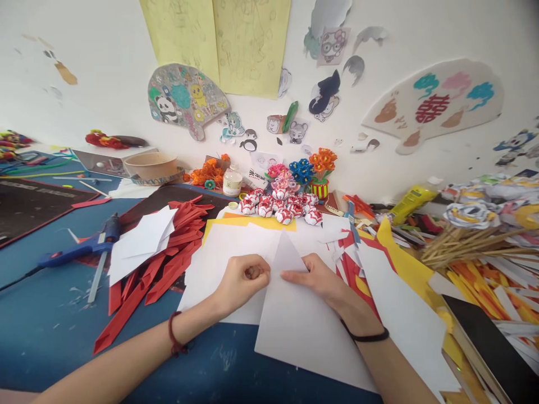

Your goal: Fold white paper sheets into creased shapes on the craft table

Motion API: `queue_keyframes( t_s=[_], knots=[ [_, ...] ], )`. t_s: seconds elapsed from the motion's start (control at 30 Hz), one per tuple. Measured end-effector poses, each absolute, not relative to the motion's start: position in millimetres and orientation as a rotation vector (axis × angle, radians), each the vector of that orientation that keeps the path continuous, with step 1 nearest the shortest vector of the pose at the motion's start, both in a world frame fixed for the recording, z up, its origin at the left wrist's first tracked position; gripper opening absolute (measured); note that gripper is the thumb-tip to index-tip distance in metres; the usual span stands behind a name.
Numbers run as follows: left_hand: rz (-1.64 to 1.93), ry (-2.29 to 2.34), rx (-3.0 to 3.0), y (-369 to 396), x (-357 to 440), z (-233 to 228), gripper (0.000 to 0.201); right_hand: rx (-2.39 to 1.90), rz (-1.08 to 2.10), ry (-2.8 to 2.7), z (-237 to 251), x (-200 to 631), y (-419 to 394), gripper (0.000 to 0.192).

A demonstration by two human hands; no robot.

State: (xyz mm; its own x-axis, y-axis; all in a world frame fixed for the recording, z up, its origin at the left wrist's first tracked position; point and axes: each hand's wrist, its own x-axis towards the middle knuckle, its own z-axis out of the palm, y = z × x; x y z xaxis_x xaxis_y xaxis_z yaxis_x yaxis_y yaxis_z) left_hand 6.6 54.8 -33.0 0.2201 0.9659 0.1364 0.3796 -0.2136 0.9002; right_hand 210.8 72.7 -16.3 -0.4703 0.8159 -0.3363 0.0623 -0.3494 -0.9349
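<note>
A sheet of white paper (307, 331), with one corner folded to a point at the top, is held up in front of me. My right hand (326, 283) grips its right edge, thumb on the near face and fingers behind. My left hand (244, 280) is closed in a pinch at the paper's left edge, just below the pointed tip; the exact contact of the fingertips is partly hidden. Beneath both hands lie more white sheets (210, 280) over a yellow sheet (205, 234).
On the left are a blue glue gun (80, 249), red folded paper strips (147, 286) and white paper pieces (141, 241). Red-and-white paper balls (284, 215) and small flowers (322, 163) stand by the wall. At right lie paper scraps, sticks (446, 247) and a black-covered book (488, 342).
</note>
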Motion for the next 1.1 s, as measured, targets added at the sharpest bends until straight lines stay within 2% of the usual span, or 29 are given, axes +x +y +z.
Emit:
queue_keyframes(
  t_s=[0.67, 1.1],
  knots=[
    [0.993, 1.407, 1.818, 55, 13, -38, 0.006, -1.307, 1.612, -1.582, -27, 205, 79, 0.042],
    [0.992, 1.480, 1.753, 58, 9, -35, 0.011, -1.389, 1.659, -1.516, -21, 225, 81, 0.037]
  ],
)
